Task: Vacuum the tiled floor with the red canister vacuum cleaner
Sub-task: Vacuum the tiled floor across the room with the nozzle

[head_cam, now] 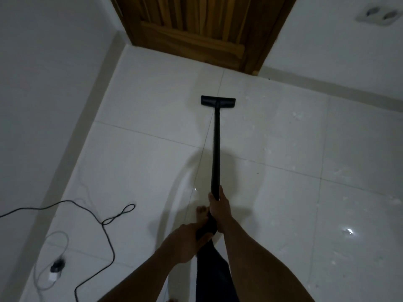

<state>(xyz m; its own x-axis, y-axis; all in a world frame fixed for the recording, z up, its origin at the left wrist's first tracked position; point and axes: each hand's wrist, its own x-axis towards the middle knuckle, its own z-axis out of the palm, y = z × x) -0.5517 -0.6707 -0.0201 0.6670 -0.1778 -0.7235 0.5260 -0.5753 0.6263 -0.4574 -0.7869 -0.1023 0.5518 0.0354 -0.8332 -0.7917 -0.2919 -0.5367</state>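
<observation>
The tiled floor (283, 149) fills most of the view, and the red canister itself is out of sight; only its black wand (216, 149) shows, running from the hands out to the floor head (218, 100), which lies flat on a tile on the far side, short of the wooden door (196, 25). The right hand (220, 211) is wrapped round the wand farther out, and the left hand (187, 240) grips the near end of the handle, both clamped on it. To do this pass well, the head should probably stay flat on the tile and travel in straight, overlapping strokes, then shift right, where pale specks (297, 115) are scattered across the tiles and look unswept. A bare foot (201, 212) stands just beside the wand near the hands, so pull-backs want to stop short of it. On the left, a black cable (109, 243) loops over the floor near a dark plug (57, 265) with a white lead (39, 277); the head could snag or suck at these, so they are best moved aside before that strip is done. A wall socket (380, 15) sits far right.
</observation>
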